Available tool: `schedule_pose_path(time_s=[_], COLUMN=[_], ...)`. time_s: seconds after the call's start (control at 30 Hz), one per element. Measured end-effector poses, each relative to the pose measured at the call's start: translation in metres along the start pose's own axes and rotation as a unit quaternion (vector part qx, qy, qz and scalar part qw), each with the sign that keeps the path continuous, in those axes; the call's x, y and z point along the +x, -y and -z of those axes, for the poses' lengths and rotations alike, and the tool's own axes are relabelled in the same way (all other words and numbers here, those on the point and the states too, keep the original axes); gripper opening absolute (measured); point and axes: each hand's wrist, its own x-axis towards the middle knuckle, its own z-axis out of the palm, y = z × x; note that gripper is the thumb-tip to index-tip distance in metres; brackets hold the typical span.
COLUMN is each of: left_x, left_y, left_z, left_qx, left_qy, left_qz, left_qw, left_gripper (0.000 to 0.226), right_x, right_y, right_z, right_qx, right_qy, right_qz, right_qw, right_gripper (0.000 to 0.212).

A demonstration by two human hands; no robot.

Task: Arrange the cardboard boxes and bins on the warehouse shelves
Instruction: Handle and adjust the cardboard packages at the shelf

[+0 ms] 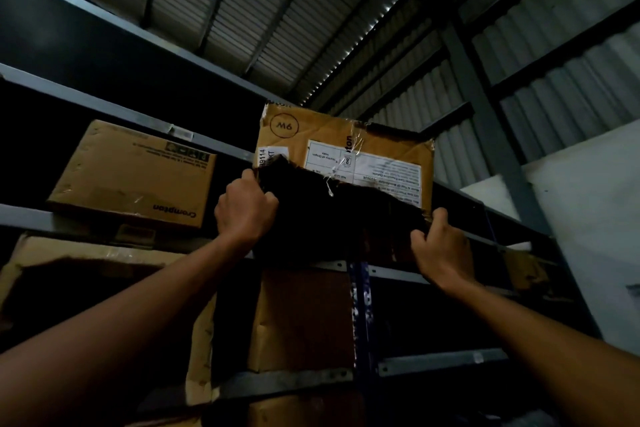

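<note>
Left hand (pixel 245 210) and right hand (pixel 441 250), fingers curled, grip opposite lower corners of a labelled cardboard box (pixel 346 156) on the upper shelf (pixel 398 272).

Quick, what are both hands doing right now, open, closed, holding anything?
Left hand: closed, gripping the left edge of the cardboard box.
Right hand: closed, gripping the same box's lower right corner.

Only the person's arms showed — the left forearm (pixel 138 308) and the right forearm (pixel 540 333) bare all the way to the view's lower edge — and the left hand (pixel 244 210) and right hand (pixel 441 253) were bare too, lean, their knuckles dimly lit.
</note>
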Motion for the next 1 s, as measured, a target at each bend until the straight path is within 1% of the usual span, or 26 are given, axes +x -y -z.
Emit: schedule_pose_path(time_s=[0.07,0.13,0.2,0.27,0.37,0.47,0.53,0.6,0.77,0.87,0.93,1.0], left_x=[-0.012,-0.020,-0.027,-0.034,-0.050,-0.071,-0.082,-0.092,-0.112,-0.127,-0.138,-0.149], left_y=[-0.001,0.002,0.005,0.008,0.015,0.025,0.030,0.031,0.033,0.034,0.030,0.027], left_z=[0.015,0.028,0.042,0.056,0.078,0.097,0.113,0.128,0.161,0.179,0.189,0.194], left_qx=[0.005,-0.005,-0.026,-0.050,-0.066,-0.075,-0.088,-0.104,-0.142,-0.145,-0.159,-0.171], left_qy=[0.022,0.038,0.051,0.053,0.063,0.080,0.088,0.095,0.116,0.125,0.139,0.159], left_qz=[-0.001,-0.007,-0.004,0.005,0.009,0.002,-0.004,-0.018,-0.034,-0.044,-0.033,-0.013], left_qw=[1.000,0.999,0.998,0.997,0.996,0.994,0.992,0.990,0.982,0.981,0.977,0.972], left_gripper=[0.015,0.016,0.016,0.012,0.007,0.016,0.023,0.028,0.038,0.033,0.028,0.026], right_x=[-0.012,-0.022,-0.034,-0.048,-0.067,-0.090,-0.112,-0.134,-0.192,-0.226,-0.242,-0.252], right_y=[0.004,0.010,0.019,0.026,0.039,0.047,0.052,0.055,0.074,0.089,0.102,0.111], right_z=[0.013,0.024,0.036,0.048,0.072,0.098,0.116,0.135,0.178,0.198,0.213,0.230], right_qx=[0.014,0.037,0.034,0.019,-0.020,-0.042,-0.058,-0.070,-0.107,-0.124,-0.128,-0.155], right_qy=[0.014,0.038,0.061,0.073,0.087,0.125,0.130,0.119,0.090,0.057,0.010,-0.035], right_qz=[-0.030,-0.078,-0.107,-0.110,-0.115,-0.130,-0.123,-0.107,-0.151,-0.171,-0.175,-0.175], right_qw=[0.999,0.996,0.992,0.991,0.989,0.983,0.982,0.985,0.979,0.976,0.976,0.972], right_gripper=[0.029,0.036,0.036,0.034,0.038,0.035,0.041,0.046,0.032,0.028,0.029,0.029])
